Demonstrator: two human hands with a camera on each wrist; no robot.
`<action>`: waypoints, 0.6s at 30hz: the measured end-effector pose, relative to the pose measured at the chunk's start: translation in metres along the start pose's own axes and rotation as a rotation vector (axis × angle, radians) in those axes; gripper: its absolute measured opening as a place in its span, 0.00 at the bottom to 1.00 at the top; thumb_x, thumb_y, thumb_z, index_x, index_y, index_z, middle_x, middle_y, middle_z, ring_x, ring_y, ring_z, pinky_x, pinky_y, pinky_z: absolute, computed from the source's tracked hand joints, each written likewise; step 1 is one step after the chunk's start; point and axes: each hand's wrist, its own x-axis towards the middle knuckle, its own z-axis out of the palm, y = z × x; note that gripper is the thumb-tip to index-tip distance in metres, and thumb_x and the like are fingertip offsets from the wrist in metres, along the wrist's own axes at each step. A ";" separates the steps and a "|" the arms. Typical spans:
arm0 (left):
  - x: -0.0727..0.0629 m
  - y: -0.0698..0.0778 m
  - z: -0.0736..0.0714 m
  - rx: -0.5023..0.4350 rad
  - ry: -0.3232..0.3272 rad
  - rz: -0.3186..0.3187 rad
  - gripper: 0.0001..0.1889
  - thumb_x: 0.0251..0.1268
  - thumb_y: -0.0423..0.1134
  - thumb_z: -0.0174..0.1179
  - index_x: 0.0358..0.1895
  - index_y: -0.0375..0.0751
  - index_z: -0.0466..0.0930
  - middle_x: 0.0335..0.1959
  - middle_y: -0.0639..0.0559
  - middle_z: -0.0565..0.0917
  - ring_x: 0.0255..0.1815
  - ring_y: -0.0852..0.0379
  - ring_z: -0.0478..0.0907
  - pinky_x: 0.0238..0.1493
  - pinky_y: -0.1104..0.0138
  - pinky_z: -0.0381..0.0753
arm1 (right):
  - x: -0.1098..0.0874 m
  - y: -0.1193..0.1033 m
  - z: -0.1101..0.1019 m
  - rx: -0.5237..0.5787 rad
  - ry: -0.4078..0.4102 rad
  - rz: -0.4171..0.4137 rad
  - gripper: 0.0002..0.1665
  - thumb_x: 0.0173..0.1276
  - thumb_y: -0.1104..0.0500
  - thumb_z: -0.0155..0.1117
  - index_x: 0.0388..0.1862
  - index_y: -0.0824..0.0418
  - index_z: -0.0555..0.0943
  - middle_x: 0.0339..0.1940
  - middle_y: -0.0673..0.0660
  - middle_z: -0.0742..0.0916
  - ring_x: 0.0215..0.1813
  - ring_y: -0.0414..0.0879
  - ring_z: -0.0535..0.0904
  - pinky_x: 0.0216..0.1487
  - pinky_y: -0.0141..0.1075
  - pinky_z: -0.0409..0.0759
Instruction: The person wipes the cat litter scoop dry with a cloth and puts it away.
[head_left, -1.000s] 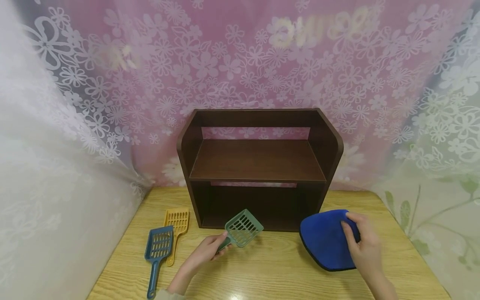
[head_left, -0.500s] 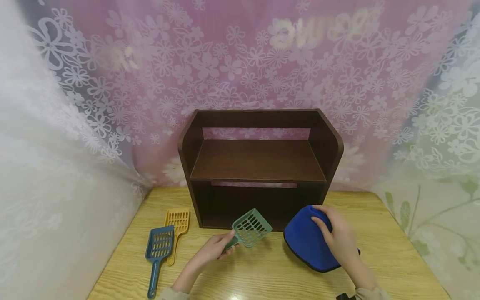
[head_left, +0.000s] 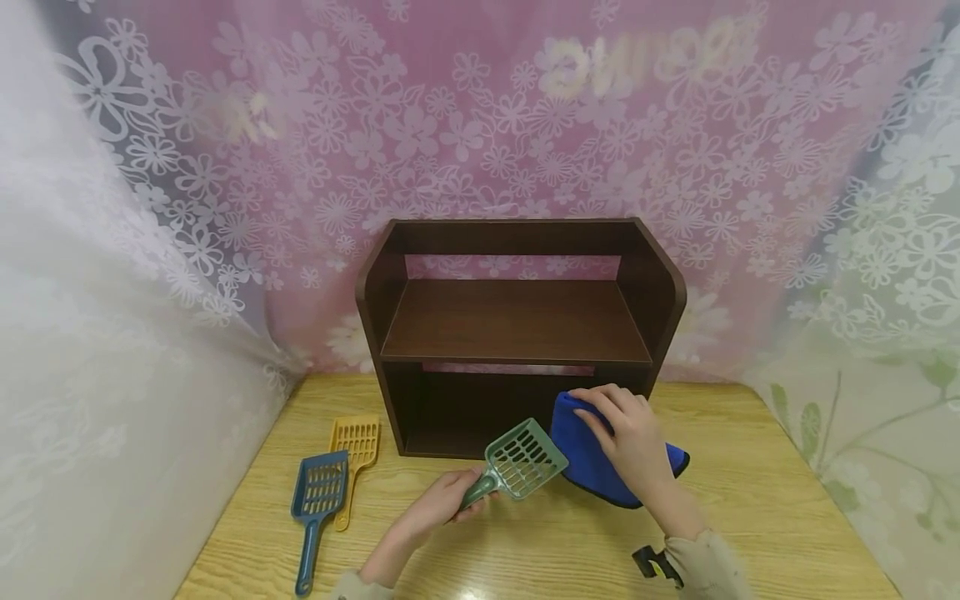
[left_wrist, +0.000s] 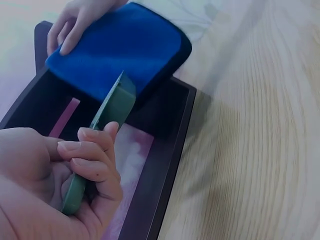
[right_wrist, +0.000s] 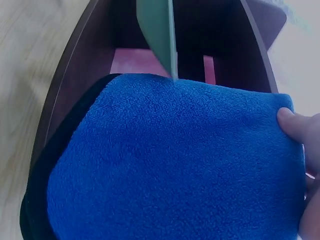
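My left hand [head_left: 442,504] grips the handle of a green slotted litter scoop [head_left: 525,460], its head pointing up and right in front of the shelf. From the right, my right hand [head_left: 630,437] pinches the top edge of a folded blue cloth [head_left: 592,467] with dark trim. In the head view the cloth hangs right beside the scoop's head. The left wrist view shows the scoop [left_wrist: 115,105] edge-on with curled fingers [left_wrist: 95,155] round its handle. Plush blue cloth [right_wrist: 175,160] fills much of the right wrist view; whether it touches the scoop, I cannot tell.
A dark brown two-tier shelf [head_left: 517,321] stands at the back of the wooden table [head_left: 540,554]. On the left lie a dark blue litter scoop [head_left: 318,492] and a yellow one [head_left: 356,446], partly overlapping. A floral curtain [head_left: 480,125] hangs behind.
My right hand has carried the blue cloth leftward, up to the green scoop. The left hand with the scoop has shifted slightly right. The two scoops on the table have stayed put.
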 end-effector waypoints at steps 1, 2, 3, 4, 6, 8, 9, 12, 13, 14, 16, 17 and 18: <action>0.001 0.000 0.001 -0.011 -0.003 0.000 0.26 0.86 0.45 0.36 0.48 0.30 0.82 0.21 0.55 0.71 0.17 0.64 0.60 0.23 0.73 0.61 | 0.002 -0.003 0.003 0.003 -0.014 -0.016 0.21 0.60 0.61 0.75 0.53 0.51 0.87 0.41 0.50 0.86 0.39 0.45 0.80 0.37 0.38 0.70; 0.002 0.001 0.003 -0.025 -0.006 0.001 0.25 0.86 0.45 0.36 0.48 0.30 0.82 0.22 0.55 0.72 0.18 0.63 0.61 0.24 0.73 0.62 | 0.003 -0.007 0.006 0.004 -0.028 -0.031 0.19 0.62 0.60 0.74 0.53 0.50 0.87 0.41 0.49 0.86 0.39 0.45 0.80 0.37 0.38 0.69; 0.003 0.001 0.004 -0.038 -0.004 -0.001 0.25 0.86 0.45 0.37 0.49 0.30 0.82 0.22 0.55 0.72 0.19 0.64 0.62 0.25 0.73 0.63 | 0.004 -0.010 0.009 0.010 -0.038 -0.047 0.18 0.63 0.58 0.73 0.53 0.50 0.87 0.41 0.49 0.86 0.39 0.45 0.80 0.37 0.38 0.69; 0.004 0.001 0.004 -0.051 -0.008 -0.002 0.24 0.86 0.44 0.37 0.50 0.30 0.82 0.23 0.55 0.72 0.20 0.63 0.62 0.27 0.73 0.64 | 0.005 -0.013 0.013 0.012 -0.045 -0.066 0.16 0.65 0.57 0.72 0.53 0.50 0.87 0.41 0.49 0.86 0.39 0.45 0.80 0.37 0.39 0.70; 0.005 0.002 0.006 -0.084 -0.021 -0.006 0.24 0.86 0.44 0.37 0.52 0.30 0.81 0.25 0.54 0.72 0.21 0.64 0.63 0.30 0.72 0.65 | 0.007 -0.020 0.019 0.020 -0.059 -0.095 0.14 0.69 0.54 0.69 0.52 0.51 0.87 0.41 0.50 0.86 0.39 0.45 0.80 0.38 0.40 0.72; 0.006 0.003 0.006 -0.128 -0.033 -0.014 0.24 0.85 0.44 0.37 0.54 0.30 0.80 0.26 0.55 0.73 0.21 0.65 0.64 0.30 0.73 0.65 | 0.007 -0.025 0.026 0.027 -0.072 -0.122 0.12 0.73 0.51 0.65 0.51 0.51 0.86 0.41 0.50 0.86 0.39 0.45 0.80 0.39 0.41 0.73; 0.006 0.003 0.007 -0.157 -0.040 -0.020 0.24 0.86 0.44 0.36 0.54 0.30 0.80 0.27 0.55 0.72 0.21 0.66 0.63 0.29 0.74 0.65 | 0.007 -0.028 0.029 0.033 -0.077 -0.136 0.12 0.75 0.49 0.63 0.51 0.52 0.86 0.41 0.50 0.86 0.38 0.45 0.80 0.39 0.41 0.74; 0.008 0.004 0.007 -0.264 -0.069 -0.037 0.24 0.86 0.45 0.35 0.55 0.29 0.78 0.27 0.58 0.71 0.20 0.68 0.62 0.26 0.76 0.63 | 0.006 -0.036 0.037 0.048 -0.096 -0.171 0.14 0.77 0.47 0.60 0.49 0.52 0.86 0.40 0.49 0.87 0.37 0.44 0.80 0.38 0.40 0.74; 0.008 0.004 0.008 -0.298 -0.074 -0.043 0.25 0.86 0.45 0.35 0.55 0.29 0.78 0.26 0.59 0.71 0.19 0.69 0.62 0.24 0.76 0.62 | 0.005 -0.038 0.039 0.051 -0.104 -0.179 0.13 0.77 0.47 0.61 0.49 0.52 0.86 0.40 0.48 0.87 0.36 0.44 0.79 0.38 0.40 0.74; 0.009 0.005 0.008 -0.328 -0.080 -0.047 0.25 0.86 0.46 0.35 0.55 0.30 0.77 0.26 0.59 0.71 0.19 0.70 0.61 0.24 0.77 0.62 | 0.004 -0.040 0.041 0.055 -0.112 -0.184 0.12 0.75 0.48 0.64 0.49 0.52 0.86 0.40 0.48 0.87 0.36 0.43 0.79 0.38 0.39 0.74; 0.010 0.006 0.009 -0.376 -0.087 -0.050 0.25 0.86 0.46 0.34 0.55 0.31 0.77 0.26 0.59 0.70 0.18 0.71 0.61 0.23 0.77 0.61 | 0.001 -0.043 0.045 0.059 -0.124 -0.189 0.13 0.69 0.52 0.71 0.50 0.52 0.86 0.41 0.47 0.88 0.36 0.42 0.79 0.38 0.39 0.75; 0.010 0.007 0.010 -0.391 -0.085 -0.051 0.25 0.86 0.47 0.35 0.54 0.31 0.78 0.26 0.60 0.70 0.18 0.71 0.61 0.22 0.78 0.61 | 0.000 -0.045 0.047 0.055 -0.127 -0.188 0.16 0.65 0.54 0.75 0.51 0.52 0.85 0.41 0.47 0.88 0.35 0.42 0.79 0.39 0.39 0.75; 0.010 0.007 0.011 -0.408 -0.086 -0.051 0.25 0.86 0.47 0.35 0.54 0.32 0.78 0.26 0.60 0.70 0.18 0.71 0.61 0.22 0.78 0.61 | -0.001 -0.046 0.049 0.046 -0.127 -0.190 0.19 0.61 0.56 0.77 0.51 0.53 0.85 0.41 0.47 0.88 0.35 0.43 0.79 0.39 0.40 0.76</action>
